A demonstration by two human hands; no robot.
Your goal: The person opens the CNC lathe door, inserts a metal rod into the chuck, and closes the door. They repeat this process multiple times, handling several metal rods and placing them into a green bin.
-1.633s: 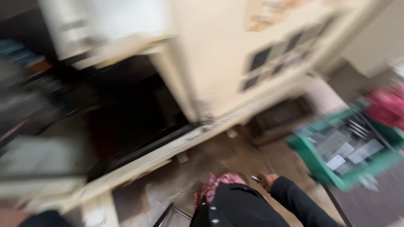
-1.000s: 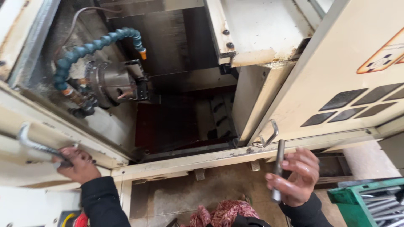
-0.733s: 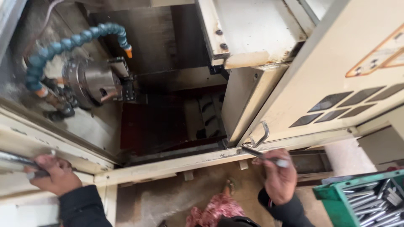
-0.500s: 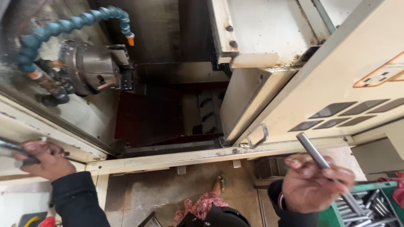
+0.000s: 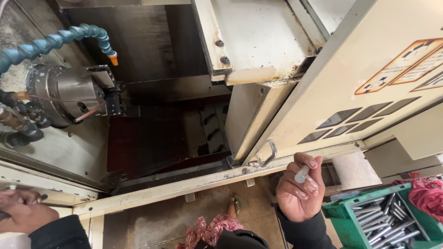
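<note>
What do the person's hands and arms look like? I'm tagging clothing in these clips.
Both hands are bare, with no gloves. The right hand comes out of a dark, near-black long sleeve that ends at the wrist. The left hand wears a matching dark sleeve. No rings, watch or markings are visible.

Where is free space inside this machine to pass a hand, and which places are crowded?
The dark opening between the chuck and the cream sliding door looks free. Near the chuck, the blue coolant hose crowds the space. The green crate is packed with metal rods. The right hand holds one rod.
</note>
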